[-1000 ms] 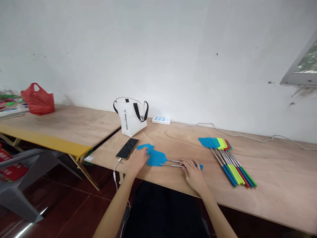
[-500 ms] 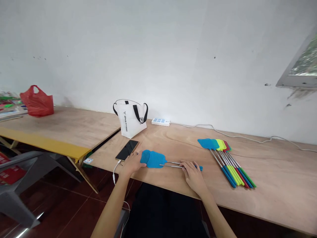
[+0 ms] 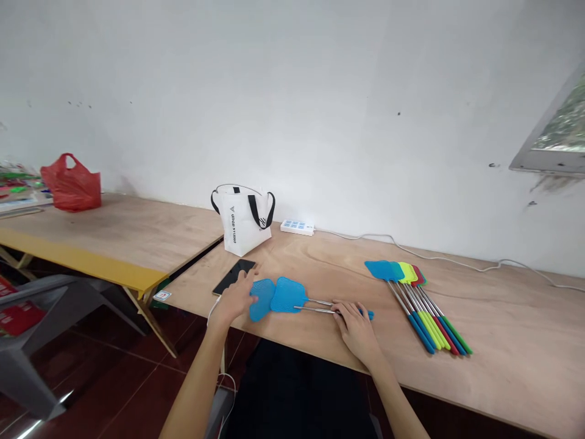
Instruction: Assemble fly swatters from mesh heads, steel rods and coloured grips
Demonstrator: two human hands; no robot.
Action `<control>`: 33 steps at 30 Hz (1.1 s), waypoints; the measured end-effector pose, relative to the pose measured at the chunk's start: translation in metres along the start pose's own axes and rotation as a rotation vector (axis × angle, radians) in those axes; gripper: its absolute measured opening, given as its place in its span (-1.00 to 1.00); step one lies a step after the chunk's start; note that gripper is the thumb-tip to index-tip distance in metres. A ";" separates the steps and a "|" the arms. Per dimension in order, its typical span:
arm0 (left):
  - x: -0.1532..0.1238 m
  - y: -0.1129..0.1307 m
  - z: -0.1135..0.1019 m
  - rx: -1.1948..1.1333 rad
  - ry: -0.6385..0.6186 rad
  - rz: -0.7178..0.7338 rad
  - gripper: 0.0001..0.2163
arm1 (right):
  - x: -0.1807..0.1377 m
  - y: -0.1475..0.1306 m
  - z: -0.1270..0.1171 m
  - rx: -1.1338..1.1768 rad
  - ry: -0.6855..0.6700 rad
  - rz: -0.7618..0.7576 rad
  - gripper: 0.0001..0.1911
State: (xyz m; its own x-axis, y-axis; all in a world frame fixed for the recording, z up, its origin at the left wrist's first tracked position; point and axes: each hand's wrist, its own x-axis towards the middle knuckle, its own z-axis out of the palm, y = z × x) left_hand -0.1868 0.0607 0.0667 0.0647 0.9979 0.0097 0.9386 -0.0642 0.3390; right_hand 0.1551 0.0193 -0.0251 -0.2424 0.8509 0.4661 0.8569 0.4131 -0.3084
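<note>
Two blue fly swatters (image 3: 286,297) with thin metal shafts lie across the near edge of the plywood table (image 3: 503,341). My left hand (image 3: 237,296) rests on the left swatter head, fingers spread over it. My right hand (image 3: 356,326) presses down on the blue handles and shaft ends at the right. The two mesh heads fan slightly apart, one angled toward the table edge.
A row of several swatters (image 3: 420,305) in blue, yellow, red and green lies to the right. A phone (image 3: 234,276) on a white cable sits left of my hand. Behind stand a white tote bag (image 3: 244,222) and a power strip (image 3: 297,227). A red bag (image 3: 70,183) sits far left.
My left hand slid back toward the table edge, and the left swatter head swung from pointing away to fanning out beside the other. My right hand stayed on the handles.
</note>
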 end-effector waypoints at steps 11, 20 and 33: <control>0.015 0.029 0.006 -0.876 0.430 0.127 -0.59 | 0.003 -0.003 -0.006 0.081 0.104 0.056 -0.75; 0.012 0.070 0.030 -1.411 0.288 0.106 -0.55 | 0.001 -0.003 -0.008 0.290 0.284 0.224 -0.64; 0.016 0.070 0.043 -1.525 0.267 0.068 -0.56 | 0.001 -0.009 -0.011 0.287 0.254 0.119 -0.67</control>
State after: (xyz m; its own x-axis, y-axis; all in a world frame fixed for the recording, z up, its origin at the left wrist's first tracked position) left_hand -0.1059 0.0717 0.0502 -0.1248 0.9775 0.1703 -0.2977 -0.2006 0.9333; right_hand 0.1522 0.0128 -0.0122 0.0017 0.8060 0.5919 0.7018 0.4207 -0.5749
